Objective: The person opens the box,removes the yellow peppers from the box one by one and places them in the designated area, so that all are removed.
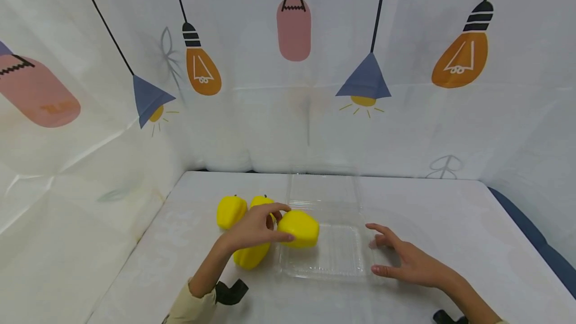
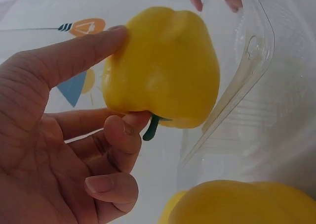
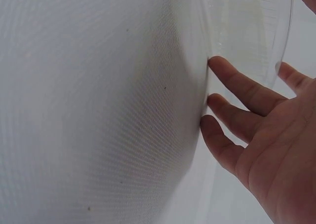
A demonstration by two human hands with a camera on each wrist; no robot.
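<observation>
My left hand (image 1: 254, 226) pinches a yellow bell pepper (image 1: 301, 229) between thumb and fingers, over the left side of a clear plastic clamshell container (image 1: 335, 251). In the left wrist view the held pepper (image 2: 165, 68) shows a dark green stem pointing down by the fingers. The container's lid (image 1: 324, 189) lies folded back on the far side. Beside the container's right edge is my right hand (image 1: 411, 264), fingers spread and holding nothing. The right wrist view shows its fingertips (image 3: 217, 63) close to the container's side; whether they touch it I cannot tell.
More yellow bell peppers stand left of the container: one at the back left (image 1: 231, 211), another behind my left hand (image 1: 261, 200), and one nearer (image 1: 252, 256), partly hidden by that hand. A white table (image 1: 418, 209) holds everything, with a lamp-patterned curtain (image 1: 252, 129) behind.
</observation>
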